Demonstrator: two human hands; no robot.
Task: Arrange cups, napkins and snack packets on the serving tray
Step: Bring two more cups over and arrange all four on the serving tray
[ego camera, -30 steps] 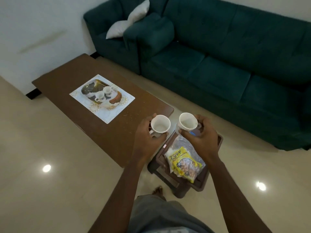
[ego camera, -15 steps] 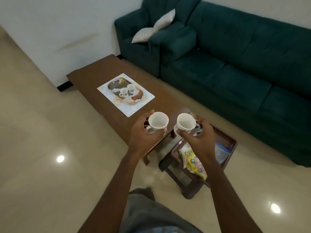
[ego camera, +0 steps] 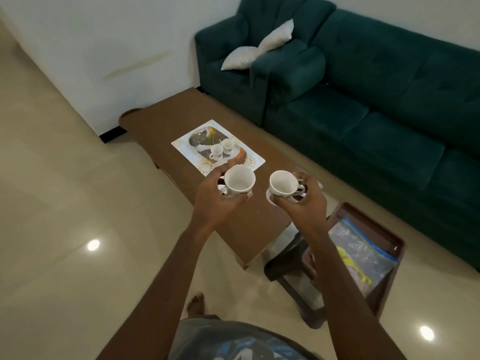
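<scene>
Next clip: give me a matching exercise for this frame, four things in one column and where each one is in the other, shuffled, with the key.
Things:
1. White cushion
2. Snack packets
3. Tray with the cup picture
4. Two white cups

Places:
A. one in each hand, above the table
B. on the brown table
C. on the green armchair
D. in the brown tray on the stool

Pairs: 1-C, 2-D, 3-B, 4-A

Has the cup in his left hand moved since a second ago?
Yes. The cup went from beside the coffee table's end to over its top.
</scene>
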